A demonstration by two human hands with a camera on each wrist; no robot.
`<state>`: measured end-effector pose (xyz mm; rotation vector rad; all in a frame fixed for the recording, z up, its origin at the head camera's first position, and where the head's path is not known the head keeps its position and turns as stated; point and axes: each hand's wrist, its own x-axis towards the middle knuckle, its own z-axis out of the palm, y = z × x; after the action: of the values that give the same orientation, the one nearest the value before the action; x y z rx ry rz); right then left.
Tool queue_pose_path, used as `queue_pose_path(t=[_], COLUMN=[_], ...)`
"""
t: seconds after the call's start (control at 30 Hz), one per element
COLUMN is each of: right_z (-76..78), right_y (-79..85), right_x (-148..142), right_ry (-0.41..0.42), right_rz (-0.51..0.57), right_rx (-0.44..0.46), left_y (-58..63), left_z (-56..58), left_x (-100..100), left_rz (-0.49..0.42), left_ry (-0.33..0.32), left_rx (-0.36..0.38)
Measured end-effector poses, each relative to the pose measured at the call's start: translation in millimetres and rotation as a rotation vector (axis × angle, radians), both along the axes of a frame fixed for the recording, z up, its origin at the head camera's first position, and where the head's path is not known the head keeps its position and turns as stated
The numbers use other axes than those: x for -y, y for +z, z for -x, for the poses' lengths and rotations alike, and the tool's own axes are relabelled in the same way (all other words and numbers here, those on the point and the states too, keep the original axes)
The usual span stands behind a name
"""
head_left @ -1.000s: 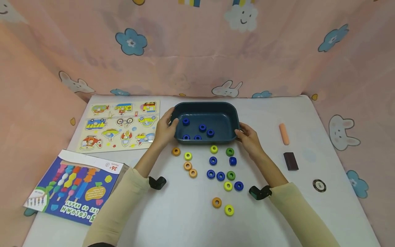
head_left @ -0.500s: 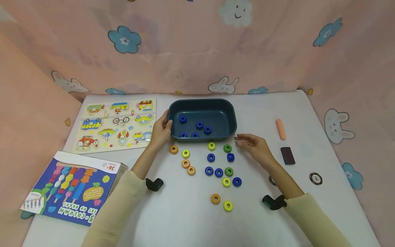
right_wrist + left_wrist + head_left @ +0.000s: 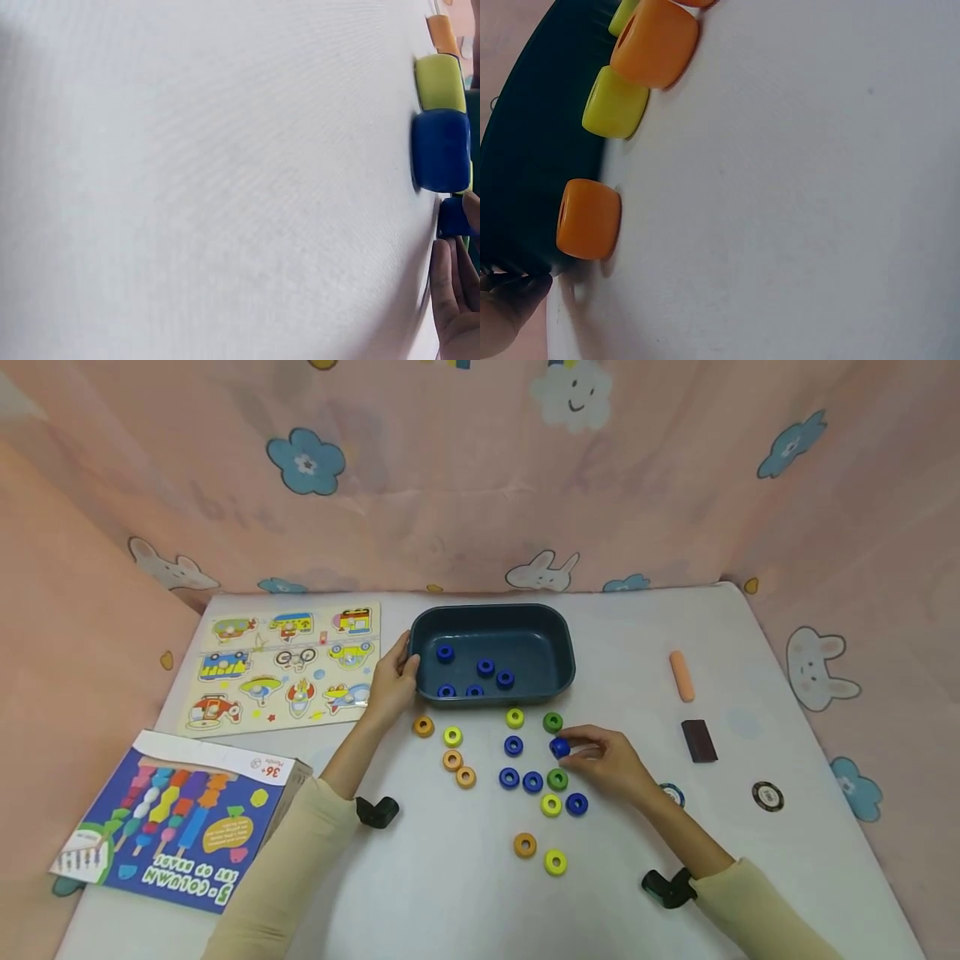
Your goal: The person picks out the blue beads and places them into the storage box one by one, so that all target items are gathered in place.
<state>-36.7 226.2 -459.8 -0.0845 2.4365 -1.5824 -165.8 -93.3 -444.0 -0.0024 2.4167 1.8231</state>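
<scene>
My left hand (image 3: pixel 393 681) grips the left end of a dark teal rectangular dish (image 3: pixel 525 697), thumb at the rim. Several blue ring beads (image 3: pixel 485 667) lie inside the dish. My right hand (image 3: pixel 606 762) pinches a blue bead (image 3: pixel 558 747) between thumb and fingertips, just in front of the dish's right side. A green bead (image 3: pixel 552 722) sits right behind that bead, and another green bead (image 3: pixel 557 779) in front of it. More blue, yellow and orange beads are scattered before the dish. In the left wrist view an orange bead (image 3: pixel 589 219) stands close to the dish wall.
At the left lie a vehicle puzzle board (image 3: pixel 285 668) and a blue bead-set box (image 3: pixel 180 818). To the right are an orange stick (image 3: pixel 682 676), a dark brown block (image 3: pixel 699 741) and a black round chip (image 3: pixel 768 796). Another chip (image 3: pixel 672 793) is partly under the right forearm.
My right hand has let go of the dish's right end, moved toward me and taken hold of a blue bead. The left hand still grips the dish, which shifted slightly left in view.
</scene>
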Motion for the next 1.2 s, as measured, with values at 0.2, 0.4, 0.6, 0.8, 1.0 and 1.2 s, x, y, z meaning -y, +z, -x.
queue_pose_path(t=[0.2,0.4,0.6,0.8,1.0,1.2], right_z=[1.5,5.5,10.4,24.6,57.9,92.6], right_y=[-1.2,2.4,23.8,50.2,59.2,55.2], right_x=[5.1,4.3,7.5,16.3,22.2,21.3], right_ry=[-0.023,-0.048,-0.024,0.007,-0.005,-0.033], right_rz=[-0.067,-0.058,0.018,0.099,0.089,0.057], right_rx=[0.036,0.001,-0.050,-0.127,-0.206,-0.192], left_y=[-3.4,-4.1,-4.0,-1.6,-1.1,-2.1], left_z=[-1.3,-1.6,-0.4,-0.1,-1.3,-1.5], left_x=[-0.2,0.0,-1.7,-1.0,0.8,-1.4], left_rz=[-0.001,-0.006,-0.001,0.002,-0.003,-0.013], left_ry=[0.004,0.002,-0.003,0.007,0.001,-0.013], left_rx=[-0.001,-0.010,-0.021,-0.015,-0.014,-0.028])
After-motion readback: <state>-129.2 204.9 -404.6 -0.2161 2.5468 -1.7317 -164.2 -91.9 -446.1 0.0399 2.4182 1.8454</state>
